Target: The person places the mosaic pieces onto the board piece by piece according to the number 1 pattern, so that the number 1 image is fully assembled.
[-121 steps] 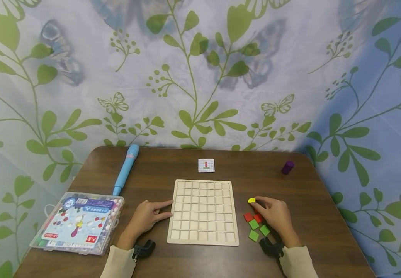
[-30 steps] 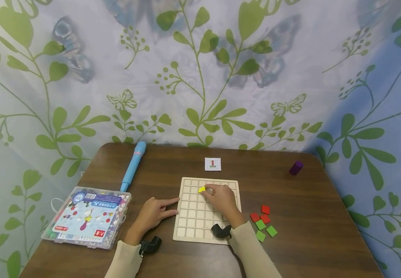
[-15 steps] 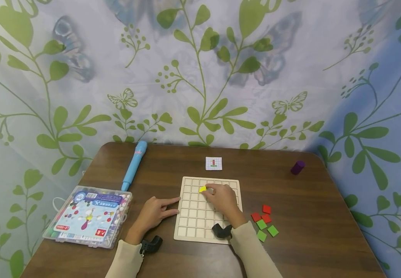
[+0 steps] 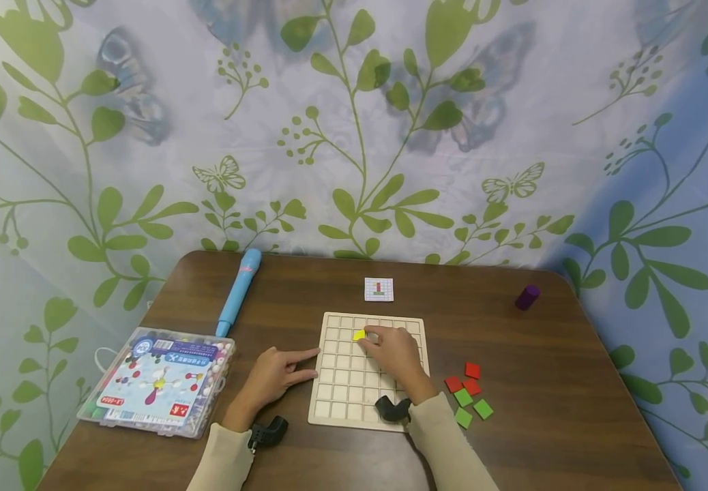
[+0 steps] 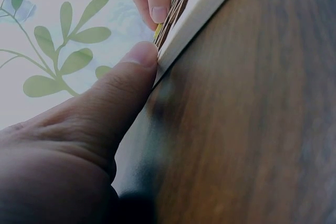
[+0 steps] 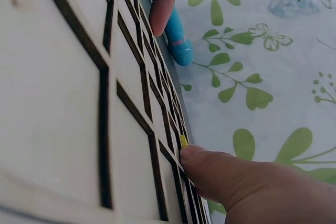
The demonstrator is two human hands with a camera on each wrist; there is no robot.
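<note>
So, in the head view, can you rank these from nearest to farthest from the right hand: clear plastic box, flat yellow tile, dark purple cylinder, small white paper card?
1. Flat yellow tile: pinched in the right hand.
2. Small white paper card: beyond the pale wooden board.
3. Dark purple cylinder: far right.
4. Clear plastic box: far left.

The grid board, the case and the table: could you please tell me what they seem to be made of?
Grid board: likely plain, matte wood, judging by its pale beige colour and dark-edged grooves.
Case: probably clear, shiny plastic, since coloured contents show through it.
Table: brown, streaky grain with a soft sheen; wood or wood-look laminate.
</note>
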